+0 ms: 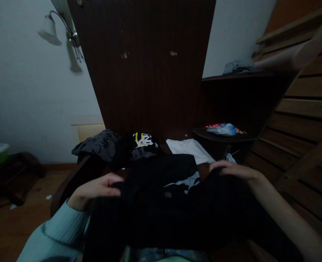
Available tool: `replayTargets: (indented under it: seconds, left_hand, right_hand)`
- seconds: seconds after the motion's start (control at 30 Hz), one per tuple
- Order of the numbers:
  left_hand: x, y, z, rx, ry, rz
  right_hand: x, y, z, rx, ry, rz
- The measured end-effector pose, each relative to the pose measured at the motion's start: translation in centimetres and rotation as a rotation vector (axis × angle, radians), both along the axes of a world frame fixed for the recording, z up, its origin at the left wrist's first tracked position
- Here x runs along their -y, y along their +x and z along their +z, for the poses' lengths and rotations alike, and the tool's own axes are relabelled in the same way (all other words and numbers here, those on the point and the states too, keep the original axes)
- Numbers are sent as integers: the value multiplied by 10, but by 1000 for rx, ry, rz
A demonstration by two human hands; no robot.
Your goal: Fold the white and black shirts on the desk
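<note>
Gripping opposite sides of a black garment (169, 218), the left hand (98, 186) and right hand (233, 170) hold it spread between them, fingers (113, 177) closed on fabric. It appears loose and unfolded; a white cloth (189, 150) already lies flat beyond, near heaped dark clothes (103, 145).

Both hands (102, 186) (233, 170), held well apart, are curled in a grip.
</note>
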State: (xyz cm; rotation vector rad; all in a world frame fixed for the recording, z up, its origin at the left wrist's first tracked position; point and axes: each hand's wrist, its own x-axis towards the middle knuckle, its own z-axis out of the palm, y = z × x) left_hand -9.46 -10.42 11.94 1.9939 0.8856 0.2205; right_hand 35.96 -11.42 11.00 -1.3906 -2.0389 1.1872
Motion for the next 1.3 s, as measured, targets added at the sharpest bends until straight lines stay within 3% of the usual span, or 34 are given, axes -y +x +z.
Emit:
replayTargets:
  seconds: [0.07, 0.13, 0.23, 0.33, 0.5, 0.63, 0.77, 0.87, 1.0, 1.07, 1.2, 1.3]
  left_hand:
    - [-29, 8, -5, -11, 154, 247]
    - [-54, 13, -20, -114, 282, 381]
    - [-76, 9, -52, -336, 398, 393]
    - [-79, -3, -77, -436, 433, 378]
    - [-72, -8, -91, -354, 436, 351]
    - [-66, 7, -98, -202, 495, 329]
    - [-55, 26, -99, -156, 457, 260]
    - [-42, 33, -89, -168, 340, 186]
    - [-23, 30, -72, -188, -71, -186]
    - [-21, 27, -69, -162, -178, -235]
    - [-42, 26, -71, -32, 19, 158]
    - [-64, 32, -67, 44, 351, 582]
  right_hand:
    - [-29, -9, -3, -1, 67, -86]
    - [-52, -19, -14, 109, 155, -139]
    - [-71, -28, -39, 310, 305, -160]
    - [-74, -28, -64, 418, 382, -148]
    - [-73, -23, -86, 506, 450, -136]
    - [-70, -32, -95, 417, 570, -47]
    - [-59, -48, -99, 350, 474, 44]
    - [-42, -54, -91, 303, 365, 34]
    - [-15, -51, -73, 214, -151, 349]
    - [-10, -45, -65, 171, -272, 424]
    - [-26, -29, -53, 84, -72, 217]
    - [-49, -22, -46, 103, 291, -173]
